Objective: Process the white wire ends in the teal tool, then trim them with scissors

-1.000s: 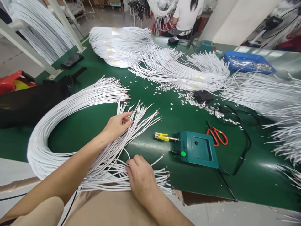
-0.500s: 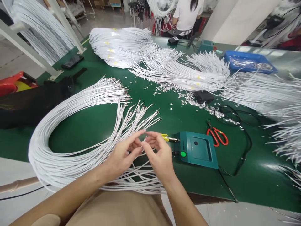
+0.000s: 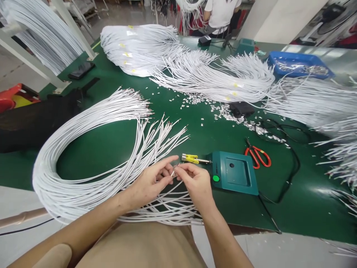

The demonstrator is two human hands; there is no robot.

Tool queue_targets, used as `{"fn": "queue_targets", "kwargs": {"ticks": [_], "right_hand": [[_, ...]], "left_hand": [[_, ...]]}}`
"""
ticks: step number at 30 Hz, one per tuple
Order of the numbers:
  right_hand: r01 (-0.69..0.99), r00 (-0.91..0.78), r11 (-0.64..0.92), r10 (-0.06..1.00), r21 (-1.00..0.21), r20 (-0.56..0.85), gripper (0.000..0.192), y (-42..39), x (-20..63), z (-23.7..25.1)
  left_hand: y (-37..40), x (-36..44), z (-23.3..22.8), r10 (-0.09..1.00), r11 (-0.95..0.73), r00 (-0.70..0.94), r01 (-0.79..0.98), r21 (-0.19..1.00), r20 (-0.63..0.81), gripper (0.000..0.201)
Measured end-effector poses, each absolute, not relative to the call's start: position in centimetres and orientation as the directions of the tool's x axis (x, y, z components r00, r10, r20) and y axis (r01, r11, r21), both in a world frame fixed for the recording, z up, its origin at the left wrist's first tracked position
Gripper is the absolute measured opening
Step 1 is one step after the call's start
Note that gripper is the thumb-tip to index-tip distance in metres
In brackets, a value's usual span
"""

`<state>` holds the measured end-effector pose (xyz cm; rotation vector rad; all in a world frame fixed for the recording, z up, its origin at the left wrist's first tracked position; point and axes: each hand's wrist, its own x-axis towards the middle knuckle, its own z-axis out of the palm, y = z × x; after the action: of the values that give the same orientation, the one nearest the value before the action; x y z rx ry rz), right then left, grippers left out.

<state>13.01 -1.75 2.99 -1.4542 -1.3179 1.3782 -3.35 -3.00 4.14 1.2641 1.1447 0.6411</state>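
In front of me, the end of a thin white cable (image 3: 173,173) shows between my two hands. My left hand (image 3: 150,183) has its thumb and curled fingers closed on the cable, its index finger stretched out above. My right hand (image 3: 195,183) pinches the same end from the other side; its fingertips partly hide it. Beneath and left of my hands curves a large bundle of white cables (image 3: 47,171), with stripped reddish tips. Just beyond my right hand, a yellow clamp head (image 3: 190,159) sits on a metal rod from a green device (image 3: 234,173) with a bright green button.
Red-handled scissors (image 3: 258,155) lie right of the device, near a black cord (image 3: 295,163). Small silvery scraps (image 3: 231,113) are scattered beyond. More white cable bundles (image 3: 142,48) and a blue tray (image 3: 301,63) stand farther back. A person (image 3: 221,15) sits behind the table.
My right hand has shifted slightly right and down, and my hands are a little farther apart. The cable end and the yellow clamp now show more clearly. The view has tilted slightly downward.
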Motion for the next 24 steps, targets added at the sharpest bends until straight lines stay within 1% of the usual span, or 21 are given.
{"fn": "queue_targets", "kwargs": {"ticks": [1, 3, 5, 7, 9, 10, 12, 13, 15, 17, 20, 24], "right_hand": [[0.25, -0.113, -0.145, 0.978, -0.957, -0.177, 0.017, -1.7, 13.2, 3.0], [0.37, -0.172, 0.037, 0.985, -0.928, -0.029, 0.018, -1.7, 13.6, 3.0], [0.472, -0.255, 0.219, 0.961, -0.854, 0.106, 0.021, -1.6, 14.1, 2.9], [0.589, -0.34, 0.374, 0.919, -0.716, 0.2, 0.024, -1.4, 14.6, 2.8], [0.705, -0.424, 0.491, 0.87, -0.512, 0.251, 0.025, -1.2, 15.0, 2.9], [0.747, -0.452, 0.522, 0.853, -0.411, 0.261, 0.025, -1.0, 15.3, 3.1], [0.808, -0.462, 0.525, 0.846, -0.266, 0.264, 0.022, -0.3, 15.8, 3.6], [0.834, -0.448, 0.504, 0.855, -0.222, 0.26, 0.02, 0.1, 16.0, 3.9], [0.872, -0.419, 0.46, 0.879, -0.169, 0.229, 0.015, 1.0, 16.6, 4.3], [0.877, -0.43, 0.452, 0.89, -0.161, 0.152, 0.013, 1.7, 17.1, 4.4], [0.861, -0.468, 0.467, 0.883, -0.2, 0.047, 0.015, 2.3, 17.7, 4.2], [0.848, -0.484, 0.481, 0.874, -0.222, 0.043, 0.011, 2.1, 18.0, 4.1]], "left_hand": [[-2.8, -3.2, 4.1, 0.882, 0.24, 0.357, 0.218, 0.946, -0.307, 0.048], [-2.4, -3.1, 4.2, 0.875, 0.235, 0.369, 0.239, 0.942, -0.312, 0.043], [-2.0, -2.9, 4.2, 0.866, 0.242, 0.383, 0.24, 0.94, -0.321, 0.039], [-1.6, -2.8, 4.2, 0.857, 0.263, 0.393, 0.226, 0.938, -0.335, 0.038], [-1.3, -2.7, 4.1, 0.851, 0.29, 0.39, 0.21, 0.934, -0.352, 0.036], [-1.1, -2.7, 3.9, 0.852, 0.302, 0.382, 0.199, 0.932, -0.358, 0.036], [-0.7, -2.5, 3.6, 0.863, 0.314, 0.358, 0.176, 0.933, -0.358, 0.035], [-0.5, -2.4, 3.4, 0.87, 0.316, 0.343, 0.165, 0.934, -0.354, 0.034], [0.0, -2.0, 3.0, 0.881, 0.321, 0.318, 0.144, 0.936, -0.351, 0.035], [0.4, -1.7, 2.6, 0.891, 0.328, 0.286, 0.13, 0.936, -0.352, 0.036], [1.0, -1.2, 2.1, 0.901, 0.338, 0.24, 0.134, 0.932, -0.361, 0.036], [1.3, -0.8, 1.6, 0.904, 0.356, 0.193, 0.152, 0.922, -0.381, 0.035]]}}
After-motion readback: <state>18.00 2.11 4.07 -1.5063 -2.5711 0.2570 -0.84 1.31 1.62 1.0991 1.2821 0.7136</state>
